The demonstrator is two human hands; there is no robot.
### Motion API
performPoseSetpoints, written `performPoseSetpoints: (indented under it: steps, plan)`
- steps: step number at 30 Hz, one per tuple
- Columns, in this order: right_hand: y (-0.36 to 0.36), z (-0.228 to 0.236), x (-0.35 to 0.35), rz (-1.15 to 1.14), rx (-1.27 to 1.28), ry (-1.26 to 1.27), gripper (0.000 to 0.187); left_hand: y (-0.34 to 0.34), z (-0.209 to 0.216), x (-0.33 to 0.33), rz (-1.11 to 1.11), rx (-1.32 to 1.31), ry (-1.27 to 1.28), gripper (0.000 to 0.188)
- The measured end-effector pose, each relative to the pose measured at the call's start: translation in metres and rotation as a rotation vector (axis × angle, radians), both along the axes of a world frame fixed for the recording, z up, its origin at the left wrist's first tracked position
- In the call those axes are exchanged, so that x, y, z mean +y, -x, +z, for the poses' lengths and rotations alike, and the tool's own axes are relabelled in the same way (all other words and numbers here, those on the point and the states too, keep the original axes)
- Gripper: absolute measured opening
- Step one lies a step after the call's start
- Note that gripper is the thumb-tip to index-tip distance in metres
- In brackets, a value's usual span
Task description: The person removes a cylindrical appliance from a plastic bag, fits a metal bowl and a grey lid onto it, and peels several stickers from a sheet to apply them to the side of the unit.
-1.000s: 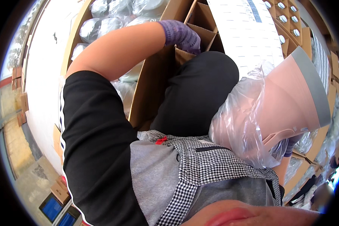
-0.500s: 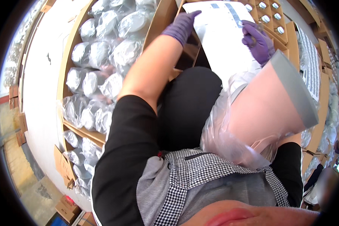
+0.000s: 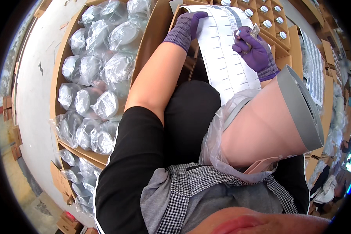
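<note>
My left hand (image 3: 186, 29), in a purple glove, grips the upper left edge of a long white printed label sheet (image 3: 218, 50), thumb on top and other fingers partly hidden. My right hand (image 3: 255, 52), also gloved, is closed over the sheet's right side. Between its fingers is a small, worn, stick-like object (image 3: 254, 31) whose kind I cannot make out. A large pink tapered bin (image 3: 261, 124) with a grey rim leans across my right forearm, its lower part inside a clear plastic bag (image 3: 218, 136).
At left, a carton (image 3: 60, 58) holds several plastic-wrapped containers (image 3: 124, 35). A divided cardboard box (image 3: 257, 23) with white-capped bottles stands at the far right. More cartons and wrapped goods line the right side, with another printed sheet (image 3: 314, 62) among them.
My right hand has moved left and slightly lower over the label sheet. The bin's rim has turned, showing more of its opening. My left hand stays at the sheet's edge.
</note>
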State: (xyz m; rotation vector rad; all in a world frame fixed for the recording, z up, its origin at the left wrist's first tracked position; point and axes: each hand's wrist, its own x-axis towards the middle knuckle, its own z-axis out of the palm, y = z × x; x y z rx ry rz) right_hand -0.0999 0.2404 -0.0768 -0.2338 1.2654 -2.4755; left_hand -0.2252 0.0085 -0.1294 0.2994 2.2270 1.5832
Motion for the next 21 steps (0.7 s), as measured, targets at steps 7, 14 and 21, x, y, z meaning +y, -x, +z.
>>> performPoseSetpoints:
  steps: [7, 14, 21]
  plan:
    - [0.009, 0.01, 0.067, -0.645, -0.107, -0.424, 0.021, -0.016, -0.028, -0.02, 0.044, 0.218, 0.088, 0.064]
    - [-0.016, -0.003, 0.228, -0.738, -0.279, -0.895, 0.021, 0.016, -0.089, -0.036, 0.074, 0.119, -0.353, 0.045]
    - [-0.042, -0.02, 0.275, -0.804, -0.368, -1.023, 0.026, -0.026, -0.02, -0.004, 0.387, -0.563, -0.697, 0.058]
